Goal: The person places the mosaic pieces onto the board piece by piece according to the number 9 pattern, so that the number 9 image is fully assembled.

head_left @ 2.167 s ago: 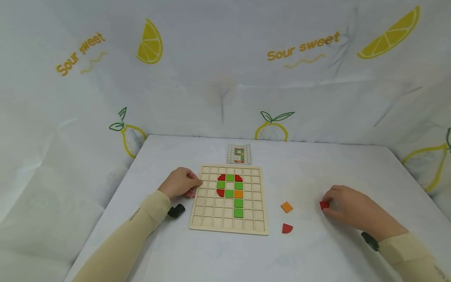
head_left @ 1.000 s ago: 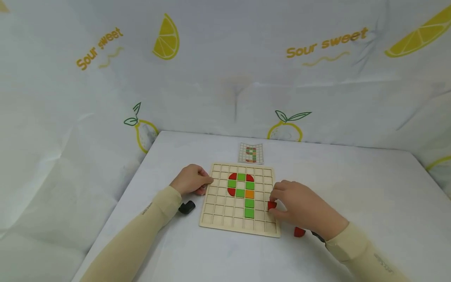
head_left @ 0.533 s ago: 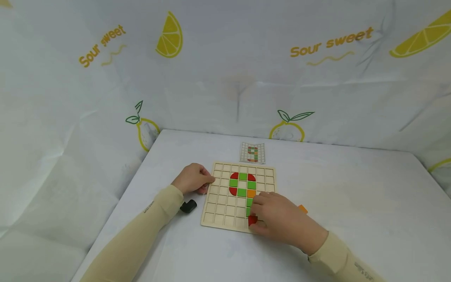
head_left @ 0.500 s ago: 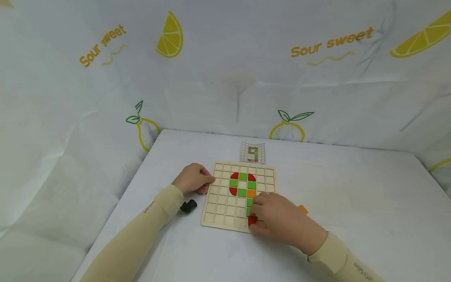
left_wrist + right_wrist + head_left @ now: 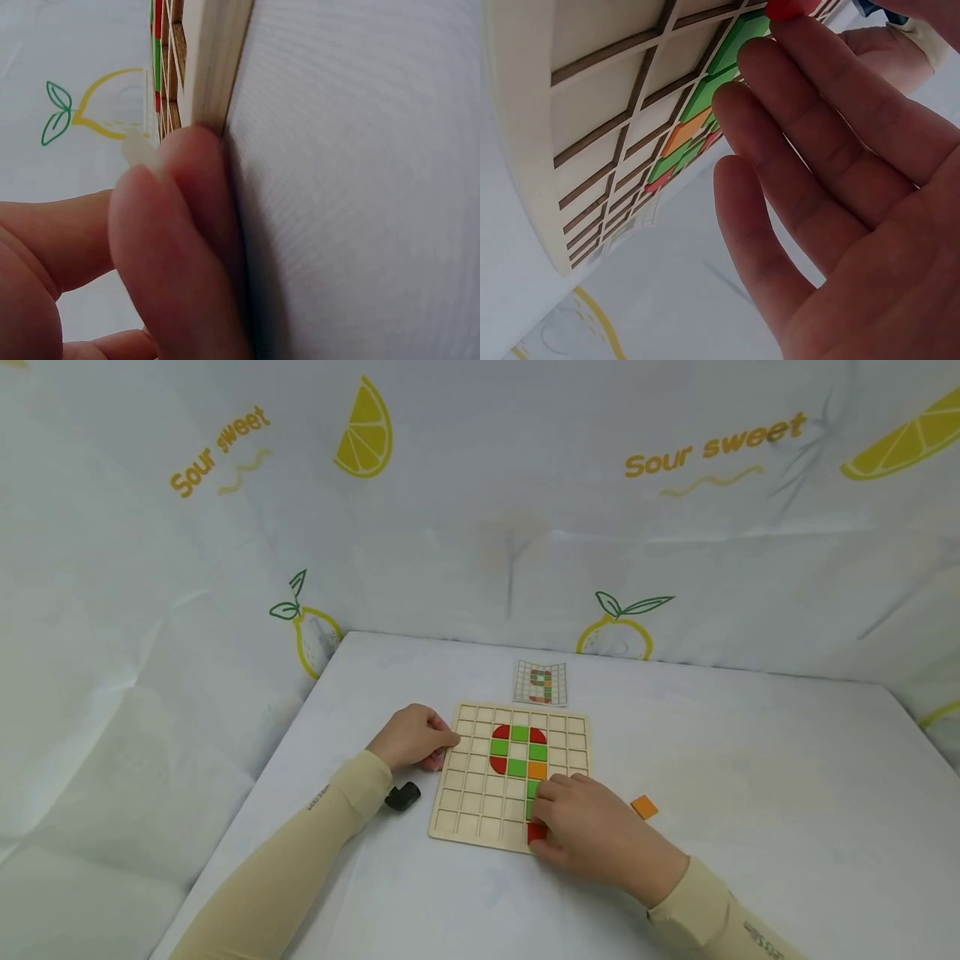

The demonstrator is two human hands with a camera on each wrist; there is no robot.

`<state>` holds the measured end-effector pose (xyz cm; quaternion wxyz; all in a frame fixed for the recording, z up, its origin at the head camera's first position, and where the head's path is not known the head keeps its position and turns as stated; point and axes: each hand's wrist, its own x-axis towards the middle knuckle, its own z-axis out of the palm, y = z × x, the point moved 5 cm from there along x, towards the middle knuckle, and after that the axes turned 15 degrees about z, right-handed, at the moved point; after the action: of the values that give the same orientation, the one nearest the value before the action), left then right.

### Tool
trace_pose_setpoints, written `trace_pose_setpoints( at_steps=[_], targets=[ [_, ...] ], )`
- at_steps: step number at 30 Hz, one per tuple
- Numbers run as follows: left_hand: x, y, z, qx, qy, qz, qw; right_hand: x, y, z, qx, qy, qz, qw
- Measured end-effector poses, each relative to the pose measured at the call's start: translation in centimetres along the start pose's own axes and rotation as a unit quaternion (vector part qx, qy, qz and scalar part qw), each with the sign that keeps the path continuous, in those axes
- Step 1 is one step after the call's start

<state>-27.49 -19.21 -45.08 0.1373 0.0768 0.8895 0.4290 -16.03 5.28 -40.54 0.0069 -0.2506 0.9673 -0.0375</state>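
Note:
A pale wooden grid board point(image 5: 472, 807) lies on the table, with red, green and orange tiles forming a 9-like shape. My right hand point(image 5: 588, 827) pinches a red tile point(image 5: 536, 832) at the bottom row, just below the green tiles point(image 5: 532, 788). In the right wrist view that red tile point(image 5: 790, 8) shows at the fingertips, the other fingers extended over the board. My left hand point(image 5: 412, 737) holds the board's left edge, the thumb at its rim. A fingertip point(image 5: 193, 146) presses the board's side in the left wrist view.
An orange square tile point(image 5: 643, 807) lies on the table right of the board, beside my right wrist. Behind the board stands a small pattern card point(image 5: 541, 683) showing a similar 9. A black device point(image 5: 404, 797) sits at my left wrist. White printed cloth hangs behind.
My right hand has carried the red tile leftward from the table's right side to the board's bottom row. The left hand stays at the board's edge. The head view has shifted slightly.

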Motion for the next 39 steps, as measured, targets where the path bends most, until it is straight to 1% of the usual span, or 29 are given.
trace_pose_setpoints(
  at_steps=[7, 19, 35, 37, 39],
  targets=[
    [0.06, -0.05, -0.02, 0.002, -0.003, 0.004, 1.0000, 0.01, -0.11, 0.20, -0.010, 0.014, -0.006, 0.9998],
    [0.25, -0.18, -0.07, 0.006, -0.005, 0.007, 0.9999, 0.28, -0.18, 0.41, -0.017, 0.005, 0.002, 0.9998],
    [0.32, 0.15, 0.00, -0.002, -0.011, 0.004, 0.9999, -0.05, -0.37, 0.45, -0.012, 0.021, -0.022, 0.9995],
    [0.26, 0.15, -0.03, -0.003, -0.011, 0.002, 0.9999, 0.00, -0.16, 0.15, -0.007, 0.014, -0.013, 0.9998],
    [0.20, 0.15, -0.07, -0.005, -0.010, 0.000, 0.9999, -0.03, 0.31, -0.32, 0.001, 0.015, -0.003, 0.9999]
  ],
)
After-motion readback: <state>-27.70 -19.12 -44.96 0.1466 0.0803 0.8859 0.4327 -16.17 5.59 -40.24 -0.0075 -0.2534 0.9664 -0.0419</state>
